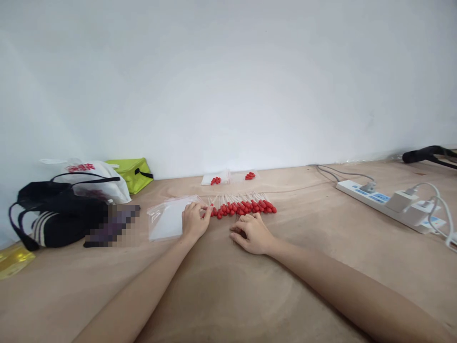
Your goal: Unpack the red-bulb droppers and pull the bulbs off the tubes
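Note:
A row of several thin white sticks with red bulb-shaped heads [246,207] lies on the wooden table, heads pointing toward me. At the row's left end, the thumb and forefinger of my left hand [194,221] come together on a red-headed stick [212,209]. My left hand also rests over the right edge of a stack of clear zip bags with white inside [166,221]. Just in front of the row's middle is my right hand [254,234], its fingers loosely bent and the thumb apart. Nothing shows between those fingers; their tips are close to the red heads.
Behind the row, two clear bags [225,176] hold red-headed pieces near the wall. On the left are a black bag [67,219], a white plastic bag [107,183] and a lime-green bag [130,174]. A power strip [378,202] with chargers and cables lies right.

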### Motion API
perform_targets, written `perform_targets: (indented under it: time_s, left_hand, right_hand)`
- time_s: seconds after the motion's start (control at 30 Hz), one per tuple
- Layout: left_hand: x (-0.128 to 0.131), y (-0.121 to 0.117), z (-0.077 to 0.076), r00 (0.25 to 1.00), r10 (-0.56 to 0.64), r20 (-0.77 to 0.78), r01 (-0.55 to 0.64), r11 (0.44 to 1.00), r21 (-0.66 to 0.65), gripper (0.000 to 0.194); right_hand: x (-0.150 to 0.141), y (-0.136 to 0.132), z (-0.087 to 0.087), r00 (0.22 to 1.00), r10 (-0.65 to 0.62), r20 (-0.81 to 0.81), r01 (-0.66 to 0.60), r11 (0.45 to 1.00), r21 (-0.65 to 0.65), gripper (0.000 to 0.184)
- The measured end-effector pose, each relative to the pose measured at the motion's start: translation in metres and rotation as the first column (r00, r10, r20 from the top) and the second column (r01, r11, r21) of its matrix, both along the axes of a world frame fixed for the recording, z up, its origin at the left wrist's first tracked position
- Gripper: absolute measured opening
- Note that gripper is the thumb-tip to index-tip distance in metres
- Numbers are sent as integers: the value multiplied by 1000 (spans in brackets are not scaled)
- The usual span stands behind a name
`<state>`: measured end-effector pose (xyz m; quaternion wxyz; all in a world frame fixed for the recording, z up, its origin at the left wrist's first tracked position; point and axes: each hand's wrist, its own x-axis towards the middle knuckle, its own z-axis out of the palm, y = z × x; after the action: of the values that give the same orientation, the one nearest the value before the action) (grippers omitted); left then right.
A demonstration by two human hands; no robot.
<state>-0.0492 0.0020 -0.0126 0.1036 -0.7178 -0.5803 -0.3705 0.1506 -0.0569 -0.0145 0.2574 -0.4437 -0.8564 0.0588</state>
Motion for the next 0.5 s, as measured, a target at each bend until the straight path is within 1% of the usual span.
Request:
perform_targets:
  time_s: [0.07,0.13,0.23,0.33,0.4,0.5]
  left_hand:
    - [-3,-5,1,1000,-4,23,3,1000,28,20]
    - [-4,-12,2,998,-43,53,39,997,64,19]
    - [-5,-26,3,985,-149,86,139,984,109,18]
    - [-5,-40,3,969,-236,78,230,970,80,16]
    - [-6,-46,2,957,-282,67,279,959,40,15]
    - [-7,-53,3,941,-337,33,338,941,-21,14]
  right_hand:
    - [3,0,0,1000,9,-6,-9,1000,2,15]
    - [7,-1,0,1000,19,-12,-19,1000,1,15]
    - [12,-1,0,999,33,-25,-33,999,-6,14]
    - [16,0,-3,997,34,-67,-33,999,15,17]
    - [19,2,-6,987,-12,-160,24,997,75,19]
    - [25,4,-10,939,-120,-323,190,963,194,22]
